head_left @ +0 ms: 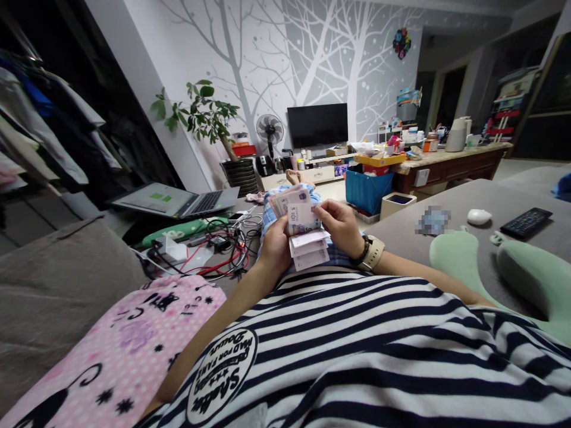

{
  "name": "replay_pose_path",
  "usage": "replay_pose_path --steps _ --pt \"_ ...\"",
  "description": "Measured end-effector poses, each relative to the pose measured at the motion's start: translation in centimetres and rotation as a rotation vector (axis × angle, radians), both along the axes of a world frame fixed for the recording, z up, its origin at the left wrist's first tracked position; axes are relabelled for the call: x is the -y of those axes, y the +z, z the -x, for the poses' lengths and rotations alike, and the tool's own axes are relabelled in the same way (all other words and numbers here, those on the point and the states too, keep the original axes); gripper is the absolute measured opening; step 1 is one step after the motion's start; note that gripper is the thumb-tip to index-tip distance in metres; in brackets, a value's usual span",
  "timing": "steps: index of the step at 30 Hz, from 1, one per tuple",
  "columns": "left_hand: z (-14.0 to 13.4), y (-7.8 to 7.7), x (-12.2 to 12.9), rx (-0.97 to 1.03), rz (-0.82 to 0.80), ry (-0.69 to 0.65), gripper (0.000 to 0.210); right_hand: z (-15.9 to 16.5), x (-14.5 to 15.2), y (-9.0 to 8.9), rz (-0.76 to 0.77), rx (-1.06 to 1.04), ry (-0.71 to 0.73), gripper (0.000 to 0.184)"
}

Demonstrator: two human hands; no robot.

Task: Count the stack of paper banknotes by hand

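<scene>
My left hand [275, 242] is closed around the left side of a fanned stack of banknotes [304, 215], held up over my lap. At the stack's upper right edge, the thumb and fingers of my right hand [342, 227] pinch a note. Below the stack, several pale paper pieces [310, 252] hang in overlapping rows; whether these are banknotes too, I cannot tell. Blue checked cloth [272, 214] covers my legs beneath the notes. A dark bracelet and a pale watch [373, 252] sit on my right wrist.
On the left stand an open laptop [178, 202], tangled cables [223, 255] and a pink blanket [151, 327]. To the right lie a remote [526, 222], a white case [479, 216], a blurred item [433, 220] and a green neck pillow [526, 279]. A cluttered table [446, 157] stands beyond.
</scene>
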State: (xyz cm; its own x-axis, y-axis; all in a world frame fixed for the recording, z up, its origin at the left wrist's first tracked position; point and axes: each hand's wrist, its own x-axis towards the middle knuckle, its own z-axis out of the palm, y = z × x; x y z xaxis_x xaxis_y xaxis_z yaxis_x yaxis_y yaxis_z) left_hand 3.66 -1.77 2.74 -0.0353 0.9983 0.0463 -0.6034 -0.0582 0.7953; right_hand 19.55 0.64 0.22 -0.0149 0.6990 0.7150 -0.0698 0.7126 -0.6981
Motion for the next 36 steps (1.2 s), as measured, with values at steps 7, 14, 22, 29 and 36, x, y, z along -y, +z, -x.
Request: replay_pose_path --steps 7,14,22,29,36 --pt "0.3 -0.3 -0.3 0.012 -0.037 0.002 0.037 0.1 -0.2 -0.2 0.002 -0.007 -0.01 0.079" --pt "0.7 -1.0 -0.7 -0.007 -0.077 -0.012 0.036 0.0 0.0 -0.3 0.003 -0.001 -0.014 0.081" --pt "0.3 -0.8 -0.3 0.04 -0.008 0.006 0.051 0.2 -0.6 -0.6 0.032 -0.074 -0.041 0.077" --pt "0.5 -1.0 -0.1 0.007 -0.052 0.039 0.056 0.1 -1.4 -0.8 0.108 -0.024 -0.117 0.058" --pt "0.2 -1.1 -0.4 -0.003 -0.028 0.029 0.049 0.0 -1.4 -0.9 0.072 0.009 -0.102 0.062"
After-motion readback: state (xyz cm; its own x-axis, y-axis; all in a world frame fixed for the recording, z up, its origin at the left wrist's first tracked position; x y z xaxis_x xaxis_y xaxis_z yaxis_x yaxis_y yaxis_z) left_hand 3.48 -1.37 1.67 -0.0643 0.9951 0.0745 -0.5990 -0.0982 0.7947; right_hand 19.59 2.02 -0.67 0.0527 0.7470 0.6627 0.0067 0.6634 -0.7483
